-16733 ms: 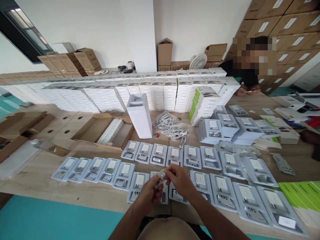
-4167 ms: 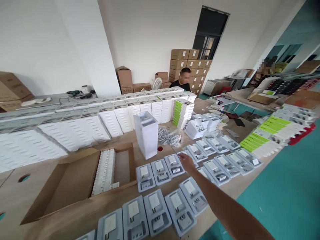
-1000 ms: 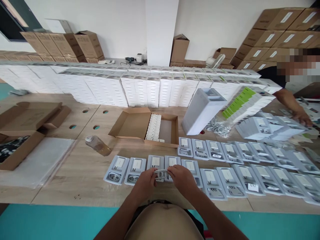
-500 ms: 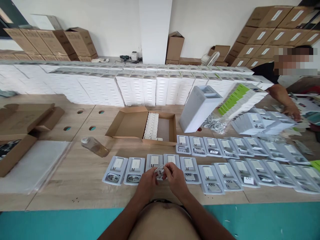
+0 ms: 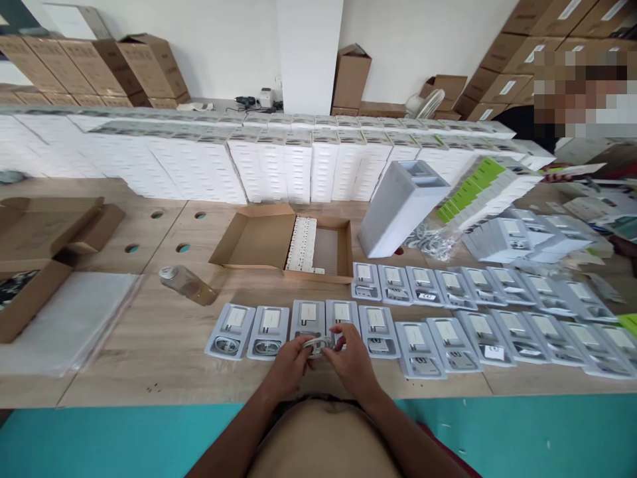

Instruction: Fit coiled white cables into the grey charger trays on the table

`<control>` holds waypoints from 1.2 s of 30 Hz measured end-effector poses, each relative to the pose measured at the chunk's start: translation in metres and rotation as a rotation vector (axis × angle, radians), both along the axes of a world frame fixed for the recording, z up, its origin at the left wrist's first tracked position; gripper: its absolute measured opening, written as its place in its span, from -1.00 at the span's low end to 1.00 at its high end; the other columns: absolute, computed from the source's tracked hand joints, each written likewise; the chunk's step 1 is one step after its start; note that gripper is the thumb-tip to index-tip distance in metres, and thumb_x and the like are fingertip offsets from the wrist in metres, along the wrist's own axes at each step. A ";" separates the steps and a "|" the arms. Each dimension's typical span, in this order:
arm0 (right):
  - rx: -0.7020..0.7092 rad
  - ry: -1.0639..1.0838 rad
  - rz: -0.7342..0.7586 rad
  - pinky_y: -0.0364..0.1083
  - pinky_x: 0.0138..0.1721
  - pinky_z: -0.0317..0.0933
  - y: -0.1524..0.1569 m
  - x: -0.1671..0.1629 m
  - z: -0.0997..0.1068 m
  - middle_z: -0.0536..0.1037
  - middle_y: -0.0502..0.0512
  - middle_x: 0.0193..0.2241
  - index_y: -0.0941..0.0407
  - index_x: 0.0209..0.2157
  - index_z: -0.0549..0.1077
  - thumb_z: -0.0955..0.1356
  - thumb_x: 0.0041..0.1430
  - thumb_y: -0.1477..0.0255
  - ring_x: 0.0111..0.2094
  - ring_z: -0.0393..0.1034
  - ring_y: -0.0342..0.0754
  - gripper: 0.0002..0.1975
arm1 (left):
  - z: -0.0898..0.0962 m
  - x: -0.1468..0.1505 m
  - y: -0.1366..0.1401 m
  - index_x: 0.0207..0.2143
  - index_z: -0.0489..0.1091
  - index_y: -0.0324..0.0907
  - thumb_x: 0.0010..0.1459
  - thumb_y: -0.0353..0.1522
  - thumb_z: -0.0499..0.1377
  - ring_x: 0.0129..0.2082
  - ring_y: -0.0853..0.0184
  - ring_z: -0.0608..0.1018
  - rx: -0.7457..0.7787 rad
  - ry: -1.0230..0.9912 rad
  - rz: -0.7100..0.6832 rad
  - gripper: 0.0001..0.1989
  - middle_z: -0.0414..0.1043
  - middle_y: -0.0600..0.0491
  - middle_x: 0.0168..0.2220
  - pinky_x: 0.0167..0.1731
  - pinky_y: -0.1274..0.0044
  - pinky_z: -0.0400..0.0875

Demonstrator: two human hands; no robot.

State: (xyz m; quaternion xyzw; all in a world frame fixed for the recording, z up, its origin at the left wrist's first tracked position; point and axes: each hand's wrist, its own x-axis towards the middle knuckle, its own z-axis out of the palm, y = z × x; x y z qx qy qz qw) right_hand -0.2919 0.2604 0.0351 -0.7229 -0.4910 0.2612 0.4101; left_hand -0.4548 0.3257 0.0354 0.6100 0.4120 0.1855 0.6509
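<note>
Both my hands hold a coiled white cable (image 5: 315,344) over the near edge of the trays. My left hand (image 5: 290,364) pinches the coil's left side, and my right hand (image 5: 351,358) grips its right end. Just behind them lie two grey plastic trays, one tray (image 5: 301,328) at the left and another tray (image 5: 352,309) at the right, each with a white adapter at its top; their lower parts are partly hidden by my hands. To the left, a tray (image 5: 240,339) and its neighbour tray (image 5: 284,335) each contain an adapter and a coiled cable.
More trays (image 5: 452,325) run in two rows to the right. An open cardboard box (image 5: 343,249) with white adapters stands behind, beside a tall tray stack (image 5: 398,212). A bottle (image 5: 186,284) lies at left. White box stacks (image 5: 298,166) line the back; a co-worker's hand (image 5: 557,176) holds something white and flat.
The cable coil in my hands has stretched wider and flatter, with my right hand shifted slightly right. The co-worker's arm has drawn back, and a white flat thing is now in that person's hand.
</note>
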 end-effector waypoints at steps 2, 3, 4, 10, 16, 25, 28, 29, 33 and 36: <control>-0.074 0.069 0.111 -0.08 -0.30 0.24 -0.004 0.004 -0.003 0.51 0.02 -0.35 0.10 -0.24 0.43 0.38 0.01 0.41 -0.43 0.35 -0.09 -0.78 | -0.004 -0.007 -0.005 -0.06 0.44 -0.20 0.19 -0.25 0.04 -0.62 0.40 0.35 -0.014 0.029 -0.036 -0.65 0.43 0.10 -0.54 -0.58 0.57 0.21; -0.116 0.114 0.181 -0.10 -0.32 0.23 -0.006 0.007 -0.006 0.51 0.00 -0.41 0.10 -0.30 0.45 0.37 0.04 0.40 -0.43 0.36 -0.09 -0.85 | -0.007 -0.011 -0.008 -0.07 0.45 -0.20 0.17 -0.27 0.05 -0.58 0.39 0.39 -0.031 0.028 -0.052 -0.65 0.46 0.08 -0.50 -0.58 0.57 0.23; -0.152 0.149 0.238 -0.11 -0.34 0.22 -0.009 0.008 -0.008 0.51 -0.01 -0.46 0.10 -0.35 0.45 0.36 0.06 0.39 -0.43 0.36 -0.08 -0.90 | -0.010 -0.014 -0.012 -0.10 0.47 -0.21 0.14 -0.30 0.06 -0.54 0.37 0.43 -0.054 0.025 -0.060 -0.67 0.48 0.05 -0.46 -0.57 0.56 0.27; -0.223 0.198 0.348 -0.12 -0.35 0.21 -0.023 0.001 -0.026 0.54 0.00 -0.47 0.12 -0.37 0.48 0.35 0.06 0.44 -0.42 0.39 -0.08 -0.91 | -0.038 -0.033 -0.031 -0.13 0.43 -0.30 -0.07 -0.34 0.25 -0.46 0.30 0.54 -0.328 0.003 0.087 -0.60 0.50 0.01 -0.37 -0.52 0.53 0.39; -0.182 0.188 0.223 -0.12 -0.34 0.27 -0.006 0.014 -0.050 0.58 0.04 -0.46 0.13 -0.36 0.51 0.33 0.06 0.37 -0.42 0.45 -0.05 -0.84 | -0.054 -0.038 -0.007 0.11 0.26 -0.19 0.09 -0.23 0.18 -0.32 0.24 0.56 -0.060 0.132 0.104 -0.46 0.47 -0.09 -0.12 -0.45 0.46 0.46; -0.179 -0.041 0.014 -0.11 -0.34 0.24 0.041 0.031 -0.084 0.59 0.06 -0.45 0.12 -0.38 0.52 0.29 0.05 0.38 -0.41 0.46 -0.03 -0.82 | -0.078 -0.021 0.026 0.17 0.22 -0.17 0.06 -0.54 0.07 0.09 0.08 0.35 0.842 0.499 -0.203 -0.43 0.45 -0.09 0.00 0.07 0.20 0.24; -0.195 -0.118 0.067 -0.12 -0.33 0.19 0.043 0.019 -0.089 0.59 0.05 -0.46 0.10 -0.43 0.54 0.32 0.02 0.44 -0.39 0.45 -0.03 -0.86 | -0.089 -0.025 0.019 0.05 0.33 -0.19 0.12 -0.52 0.03 0.13 0.09 0.33 0.877 0.523 -0.215 -0.58 0.47 -0.10 -0.04 0.09 0.21 0.23; -0.199 -0.136 0.089 -0.12 -0.33 0.18 0.042 0.016 -0.090 0.59 0.04 -0.46 0.09 -0.43 0.54 0.32 0.02 0.45 -0.39 0.45 -0.03 -0.86 | -0.092 -0.027 0.017 0.01 0.34 -0.20 0.13 -0.52 0.03 0.15 0.11 0.32 0.886 0.527 -0.212 -0.62 0.46 -0.11 -0.02 0.10 0.23 0.23; -0.201 -0.197 0.168 -0.14 -0.32 0.17 0.041 0.004 -0.092 0.60 0.04 -0.42 0.08 -0.39 0.55 0.30 0.07 0.47 -0.36 0.45 -0.05 -0.83 | -0.101 -0.030 0.017 -0.10 0.37 -0.21 0.15 -0.54 0.02 0.14 0.20 0.34 0.915 0.527 -0.193 -0.72 0.42 -0.12 0.01 0.15 0.32 0.25; -0.192 -0.240 0.212 -0.15 -0.26 0.19 0.046 -0.004 -0.094 0.61 0.05 -0.37 0.08 -0.35 0.56 0.29 0.10 0.48 -0.31 0.46 -0.05 -0.81 | -0.103 -0.031 0.019 -0.25 0.41 -0.20 0.22 -0.51 -0.01 0.13 0.22 0.35 0.941 0.519 -0.211 -0.80 0.45 -0.07 -0.11 0.16 0.34 0.25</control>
